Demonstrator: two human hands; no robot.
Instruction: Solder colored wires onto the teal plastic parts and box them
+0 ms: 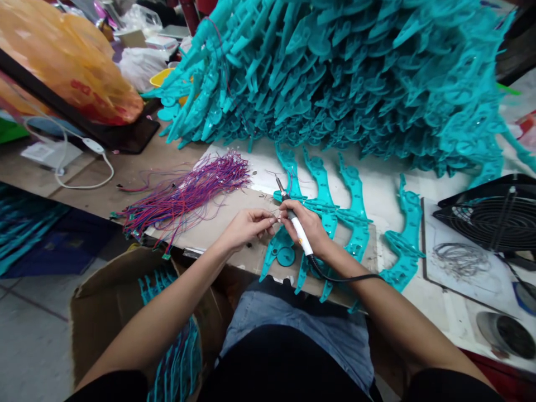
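Observation:
My right hand (307, 226) is closed around a soldering iron (300, 231) with a white handle, its metal tip pointing up and away from me. A black cord runs from the iron's lower end across my right forearm. My left hand (251, 228) is pinched, with its fingertips almost meeting those of the right hand. A thin wire (275, 211) shows between the two hands; its ends are too small to make out. Beneath and beside my hands lie several curved teal plastic parts (354, 192) in a row, one (278, 245) partly covered by my hands.
A bundle of red and purple wires (196, 187) lies to the left. Behind is a tall pile of teal parts (335, 84). At right are a black fan (494, 218), a tangle of solder-like wire (460, 261) and a round tin (505, 334). Below left stands a cardboard box (109, 301).

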